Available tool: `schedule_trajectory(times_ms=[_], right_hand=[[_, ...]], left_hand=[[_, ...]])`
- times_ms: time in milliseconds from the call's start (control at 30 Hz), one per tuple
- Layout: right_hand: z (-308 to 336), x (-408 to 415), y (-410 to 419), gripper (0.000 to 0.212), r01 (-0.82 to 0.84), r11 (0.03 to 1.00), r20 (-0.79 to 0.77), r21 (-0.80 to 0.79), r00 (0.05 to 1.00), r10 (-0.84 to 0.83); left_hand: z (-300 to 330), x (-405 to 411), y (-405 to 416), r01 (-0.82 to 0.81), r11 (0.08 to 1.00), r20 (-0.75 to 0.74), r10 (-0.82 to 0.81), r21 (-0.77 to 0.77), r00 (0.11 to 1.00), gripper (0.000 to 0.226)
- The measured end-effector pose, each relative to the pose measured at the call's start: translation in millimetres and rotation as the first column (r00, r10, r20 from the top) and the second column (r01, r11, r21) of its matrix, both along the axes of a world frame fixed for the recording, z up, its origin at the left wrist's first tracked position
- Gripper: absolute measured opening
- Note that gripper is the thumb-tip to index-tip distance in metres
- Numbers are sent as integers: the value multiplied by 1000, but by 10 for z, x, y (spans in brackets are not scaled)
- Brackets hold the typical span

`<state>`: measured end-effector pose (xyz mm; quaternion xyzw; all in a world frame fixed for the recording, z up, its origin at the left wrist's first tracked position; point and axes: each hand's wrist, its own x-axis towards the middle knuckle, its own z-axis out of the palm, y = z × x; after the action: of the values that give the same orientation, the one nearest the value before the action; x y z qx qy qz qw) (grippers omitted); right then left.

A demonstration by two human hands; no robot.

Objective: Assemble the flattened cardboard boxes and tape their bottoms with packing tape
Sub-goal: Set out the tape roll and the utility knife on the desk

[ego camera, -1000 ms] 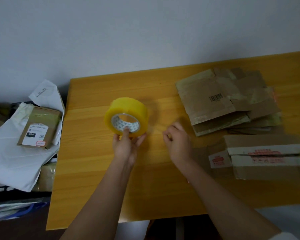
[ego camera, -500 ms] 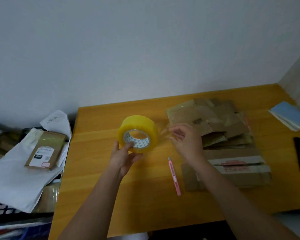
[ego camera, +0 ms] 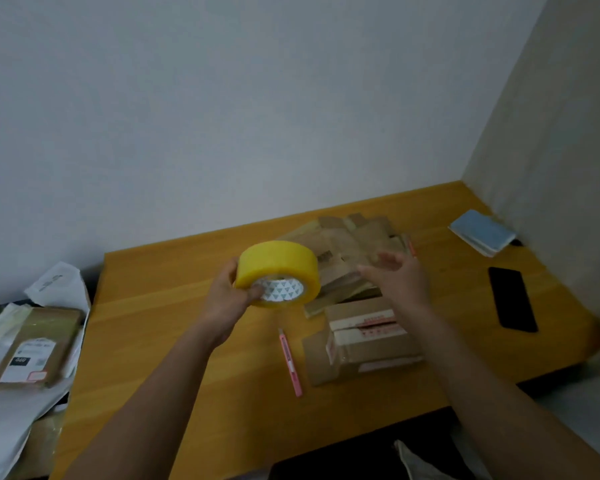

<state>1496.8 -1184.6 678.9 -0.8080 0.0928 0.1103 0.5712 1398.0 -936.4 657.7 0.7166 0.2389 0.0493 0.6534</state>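
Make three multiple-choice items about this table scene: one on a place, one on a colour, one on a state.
1. Where does the slim pink utility knife lie?
A. on the wooden table, left of the brown cardboard box with red print
B. on the black phone
C. inside the box

2. What colour is the round roll of packing tape?
A. blue
B. yellow
C. red

3. How is the right hand?
A. gripping the knife
B. pressing on the box
C. open, holding nothing

Key: 1 A, the knife rests beside the box; 2 B, its band is yellow; 3 C, only the left hand grips the roll.
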Motion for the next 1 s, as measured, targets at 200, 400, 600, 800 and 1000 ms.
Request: schedule_trajectory(times_ms=[200,400,600,800,1000], right_hand=[[24,198,-514,32,141,882,-327,450,945,15],[-36,319,-982,27,84,938,-283,337,959,15],[-367,410,-1380,27,47,976,-360,211,932,33],[-574,421,-1564,30,129,956,-441,264,897,1],[-786,345,-1505,26,133,952,-353,275,935,-29]], left_hand=[[273,108,-421,78,996,29,-77,-36,997,46],[322,183,-921,129,988,41,-133,83,990,32],[295,264,-1260,242,946,-4,-247,218,969,41],[250,268,-1417,269,894,-72,-261,357,963,47],[169,271,-1514,261,840,-132,-225,475,965,54]])
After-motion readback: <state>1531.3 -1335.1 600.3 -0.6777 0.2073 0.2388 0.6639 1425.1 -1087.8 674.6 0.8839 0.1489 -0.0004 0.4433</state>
